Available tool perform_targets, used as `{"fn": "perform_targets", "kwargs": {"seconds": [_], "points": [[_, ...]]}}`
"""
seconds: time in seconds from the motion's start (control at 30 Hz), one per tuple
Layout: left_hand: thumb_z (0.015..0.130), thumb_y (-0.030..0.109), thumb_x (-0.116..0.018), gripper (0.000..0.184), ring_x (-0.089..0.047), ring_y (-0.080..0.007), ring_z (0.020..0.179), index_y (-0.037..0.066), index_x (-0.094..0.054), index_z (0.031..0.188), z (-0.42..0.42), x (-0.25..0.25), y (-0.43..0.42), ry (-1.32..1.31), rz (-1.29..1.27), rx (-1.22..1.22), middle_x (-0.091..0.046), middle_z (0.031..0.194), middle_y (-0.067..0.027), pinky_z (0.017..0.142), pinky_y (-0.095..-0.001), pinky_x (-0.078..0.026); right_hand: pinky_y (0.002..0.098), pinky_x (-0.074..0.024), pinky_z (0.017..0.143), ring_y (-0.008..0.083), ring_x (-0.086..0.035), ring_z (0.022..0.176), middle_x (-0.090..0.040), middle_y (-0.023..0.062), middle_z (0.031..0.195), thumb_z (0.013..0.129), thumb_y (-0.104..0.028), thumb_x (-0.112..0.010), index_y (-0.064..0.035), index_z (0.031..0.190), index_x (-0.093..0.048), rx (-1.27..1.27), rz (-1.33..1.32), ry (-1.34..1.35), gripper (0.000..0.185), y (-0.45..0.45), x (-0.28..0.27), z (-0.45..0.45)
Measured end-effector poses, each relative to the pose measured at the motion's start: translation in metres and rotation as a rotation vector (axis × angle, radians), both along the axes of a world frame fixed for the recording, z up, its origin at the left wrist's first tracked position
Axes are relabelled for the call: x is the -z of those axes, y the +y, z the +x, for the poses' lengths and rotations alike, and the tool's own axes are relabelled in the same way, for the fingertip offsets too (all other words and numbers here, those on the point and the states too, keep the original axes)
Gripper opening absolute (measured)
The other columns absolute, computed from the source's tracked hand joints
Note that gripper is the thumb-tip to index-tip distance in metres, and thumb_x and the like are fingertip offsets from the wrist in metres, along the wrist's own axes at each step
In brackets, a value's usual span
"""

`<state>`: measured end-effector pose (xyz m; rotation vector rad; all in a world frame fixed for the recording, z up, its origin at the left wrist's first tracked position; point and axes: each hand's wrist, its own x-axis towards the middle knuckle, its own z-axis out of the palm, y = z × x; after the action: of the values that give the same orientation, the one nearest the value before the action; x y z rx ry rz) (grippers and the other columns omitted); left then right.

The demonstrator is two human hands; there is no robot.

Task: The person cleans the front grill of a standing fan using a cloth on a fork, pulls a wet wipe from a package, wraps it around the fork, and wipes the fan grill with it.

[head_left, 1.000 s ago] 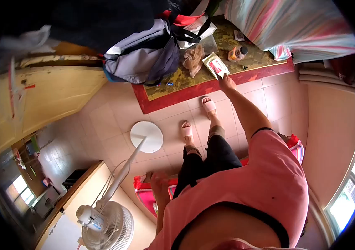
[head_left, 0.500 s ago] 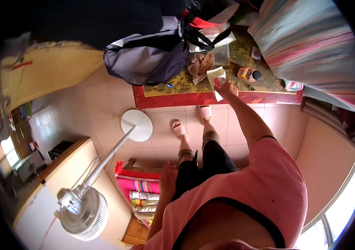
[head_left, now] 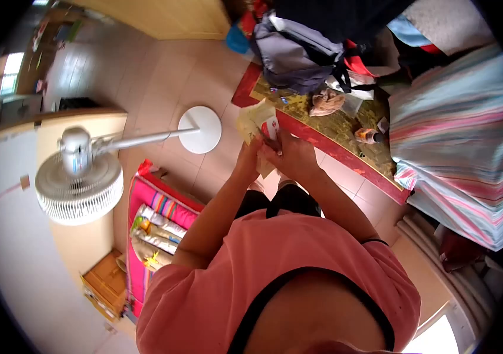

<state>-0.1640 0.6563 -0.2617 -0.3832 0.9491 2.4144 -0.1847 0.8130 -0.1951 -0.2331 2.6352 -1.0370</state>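
In front of my body, both hands are closed on a folded sheet of cream paper (head_left: 251, 121). My left hand (head_left: 249, 158) grips its lower left part. My right hand (head_left: 298, 157) pinches its right side, beside a small white-and-red piece (head_left: 271, 126) lying against the paper; whether that piece is loose or printed on it I cannot tell. My fingertips nearly meet, partly hiding the lower half of the sheet. Beyond my hands is a low table (head_left: 304, 125) with a red border, bearing a crumpled brown cloth (head_left: 326, 102) and a dark-capped bottle (head_left: 367, 135).
A grey backpack (head_left: 296, 50) rests at the table's far end. To the left, a white standing fan (head_left: 80, 177) leans into view above its round base (head_left: 200, 130). A pink seat (head_left: 139, 197) holds several packets. Striped fabric (head_left: 452, 153) hangs at right.
My right hand has carried the cream paper from above the table to in front of my body. My left hand has risen to grip it. The view has turned left.
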Motion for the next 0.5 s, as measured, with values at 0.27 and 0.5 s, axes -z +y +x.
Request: {"fn": "perform_targets", "kwargs": {"seconds": [0.27, 0.5], "points": [[0.093, 0.059, -0.035, 0.069, -0.058, -0.0330, 0.107, 0.009, -0.035, 0.139, 0.029, -0.083, -0.082, 0.076, 0.046, -0.240, -0.052, 0.126, -0.0152, 0.090, -0.0498, -0.049, 0.0293, -0.0369, 0.047, 0.0101, -0.047, 0.050, -0.053, -0.0003, 0.058, 0.094, -0.034, -0.050, -0.0003, 0.074, -0.056, 0.088, -0.687, -0.245, 0.040, -0.051, -0.037, 0.011], [0.088, 0.066, -0.039, 0.075, -0.057, -0.0331, 0.110, 0.010, -0.037, 0.138, 0.072, -0.147, -0.136, 0.135, 0.159, -0.449, -0.052, 0.126, -0.0136, 0.091, -0.0515, -0.048, 0.0258, -0.0362, 0.046, 0.0100, -0.050, 0.049, -0.051, 0.0027, 0.057, 0.079, -0.012, -0.072, -0.0079, 0.108, -0.063, 0.019, -0.300, 0.453, 0.030, -0.127, -0.073, 0.025]]}}
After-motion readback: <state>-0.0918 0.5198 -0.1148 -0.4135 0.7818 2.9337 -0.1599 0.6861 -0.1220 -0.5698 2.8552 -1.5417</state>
